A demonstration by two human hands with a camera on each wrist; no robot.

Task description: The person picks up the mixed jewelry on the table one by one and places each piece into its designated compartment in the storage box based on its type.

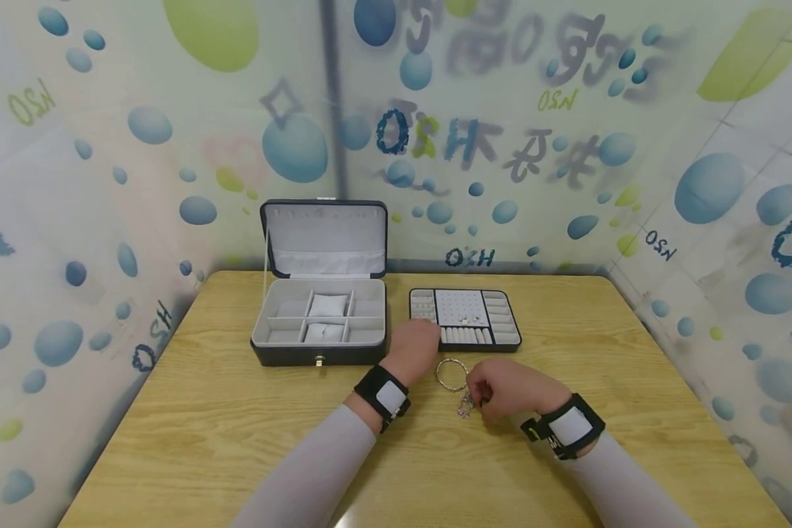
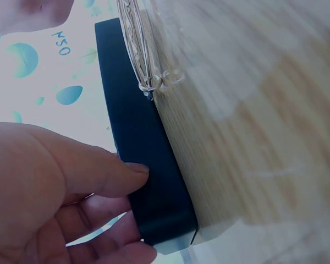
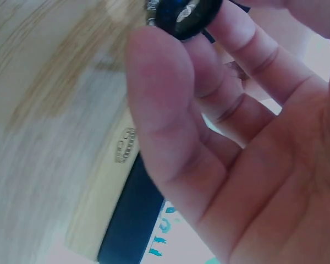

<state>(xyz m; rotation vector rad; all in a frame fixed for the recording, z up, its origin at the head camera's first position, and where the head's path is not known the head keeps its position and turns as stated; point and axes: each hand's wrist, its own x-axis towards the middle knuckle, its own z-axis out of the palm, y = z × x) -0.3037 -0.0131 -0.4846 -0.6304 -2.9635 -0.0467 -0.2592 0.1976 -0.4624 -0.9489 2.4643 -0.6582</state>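
Observation:
My left hand [image 1: 414, 348] grips the front left corner of a flat black jewelry tray [image 1: 511, 347]; in the left wrist view, its thumb rests on the tray's dark side [image 2: 137, 137] and its fingers bend round the end. Between thumb and fingers, my right hand [image 1: 511, 385] pinches a glossy black ring [image 3: 166, 19], seen in the right wrist view. Close by its fingertips lies a small sparkling jewelry piece [image 1: 464, 405]. A thin metal bangle [image 1: 452, 359] lies on the table between the two hands, in front of the tray.
A black jewelry box [image 1: 284, 357] with its lid [image 1: 326, 238] raised stands left of the tray, with small white cushions [image 1: 328, 305] in its compartments. Small studs [image 1: 475, 319] sit on the tray's white panel. A patterned wall [image 1: 475, 220] rises behind the wooden table [image 1: 191, 418].

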